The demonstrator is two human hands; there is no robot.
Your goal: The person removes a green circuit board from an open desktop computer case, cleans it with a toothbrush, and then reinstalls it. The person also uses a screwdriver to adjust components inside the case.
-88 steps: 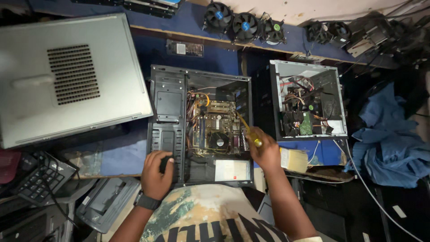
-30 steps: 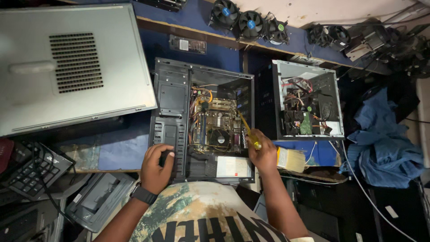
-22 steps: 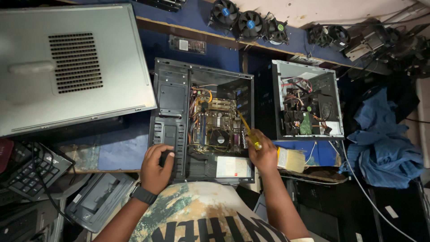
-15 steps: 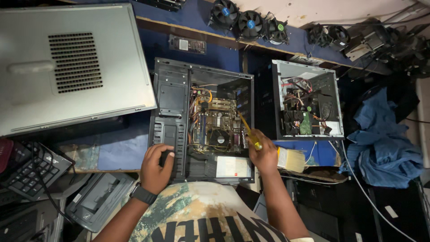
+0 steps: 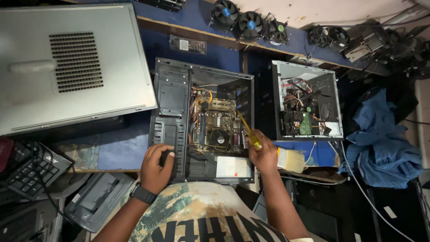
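An open black computer case [image 5: 172, 96] lies on its side in front of me, its green motherboard [image 5: 219, 125] and round cooler fan exposed. My left hand [image 5: 155, 166] grips the case's near drive-bay frame, a dark watch on the wrist. My right hand [image 5: 264, 154] is closed on a yellow-handled screwdriver [image 5: 247, 131] whose shaft angles up-left into the case toward the motherboard's right edge.
A grey side panel [image 5: 71, 67] leans at the left. A second open case [image 5: 309, 103] stands to the right, a paintbrush [image 5: 291, 160] beside my right hand, blue cloth [image 5: 385, 143] further right. Several cooler fans [image 5: 251, 22] line the back shelf. A keyboard [image 5: 29, 172] lies at the lower left.
Nothing has visibly changed over the last second; earlier than that, my view shifted slightly while both hands stayed on the case and the screwdriver.
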